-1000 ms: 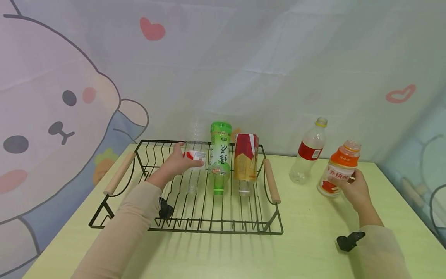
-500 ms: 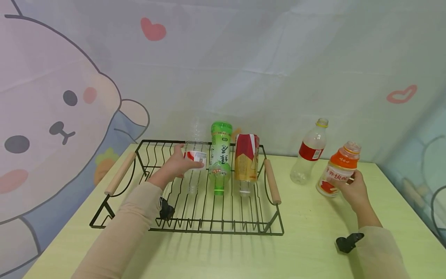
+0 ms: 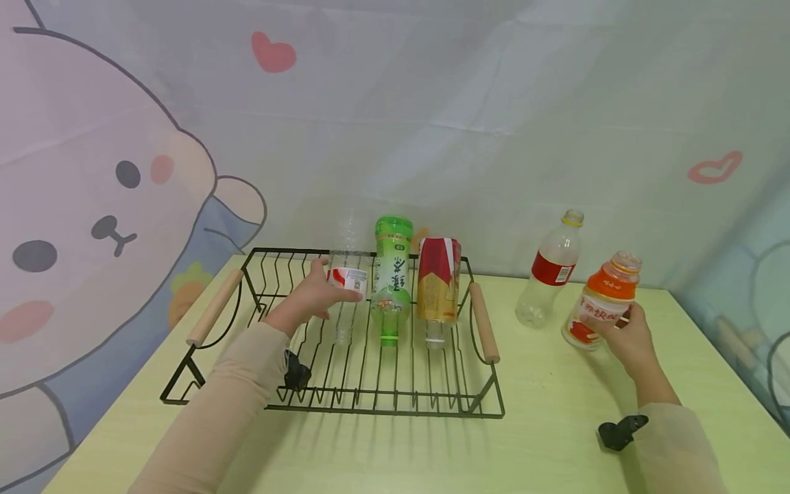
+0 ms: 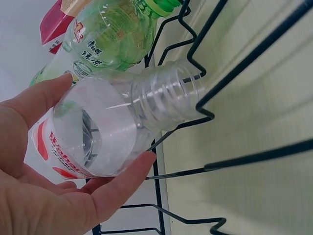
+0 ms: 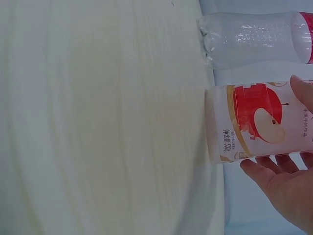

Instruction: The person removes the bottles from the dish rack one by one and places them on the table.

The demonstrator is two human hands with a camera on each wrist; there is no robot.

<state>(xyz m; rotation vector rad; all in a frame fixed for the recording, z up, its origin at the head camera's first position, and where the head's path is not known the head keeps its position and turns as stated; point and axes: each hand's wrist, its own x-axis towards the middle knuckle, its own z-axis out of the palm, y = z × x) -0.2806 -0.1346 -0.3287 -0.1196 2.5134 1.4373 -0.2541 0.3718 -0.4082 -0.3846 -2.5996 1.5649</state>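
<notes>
With thumb and fingers around it, my left hand (image 3: 311,295) holds a clear plastic bottle (image 4: 115,127) with a red-and-white label. That bottle stands neck-down in a black wire rack (image 3: 395,412), its open threaded neck close to the wires in the left wrist view. Beside it a green tea bottle (image 3: 391,271) leans neck-down, then a bottle with a red-and-gold label (image 3: 438,281). My right hand (image 3: 629,339) grips a milk drink bottle (image 3: 607,291) with an orange and white label, upright on the table. An apple picture shows on this label (image 5: 264,120) in the right wrist view.
A capless clear bottle with a red label (image 3: 549,267) stands left of the milk drink bottle, close to it. The rack has wooden handles (image 3: 484,322) at both ends. A printed cloth (image 3: 469,123) hangs behind the pale green table (image 3: 543,439).
Hardly anything differs. The whole head view shifts slightly to the right, while both hands keep their holds on the same two bottles.
</notes>
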